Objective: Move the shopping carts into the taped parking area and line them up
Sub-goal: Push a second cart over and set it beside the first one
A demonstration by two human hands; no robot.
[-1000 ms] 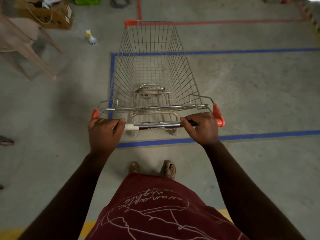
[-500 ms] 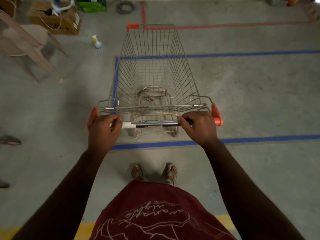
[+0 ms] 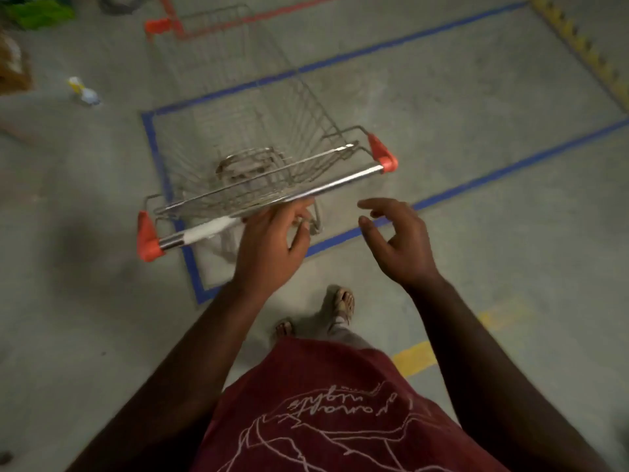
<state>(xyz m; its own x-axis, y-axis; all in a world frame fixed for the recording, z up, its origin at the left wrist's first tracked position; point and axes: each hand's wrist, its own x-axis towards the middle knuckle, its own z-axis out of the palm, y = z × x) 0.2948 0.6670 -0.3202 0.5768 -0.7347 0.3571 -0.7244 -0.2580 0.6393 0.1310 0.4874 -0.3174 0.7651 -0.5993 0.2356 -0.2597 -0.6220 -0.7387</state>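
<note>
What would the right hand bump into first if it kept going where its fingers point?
Probably the shiny metal handle bar of the wire shopping cart. The open right hand points up-left toward it; depth is unclear.

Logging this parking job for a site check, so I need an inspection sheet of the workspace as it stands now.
Surface: concrete floor, blue tape rectangle, red tape beyond, yellow marks.
Job's things: one shopping cart inside the blue rectangle along its left edge, front reaching past the far line; basket looks empty.
Clutter: small bottle on the floor, green item far left.
Hands: left hand open, fingertips at the handle bar; right hand open, clear of it.
Cables: dark coil, top edge, blurred.
Surroundings: nothing seen.
</note>
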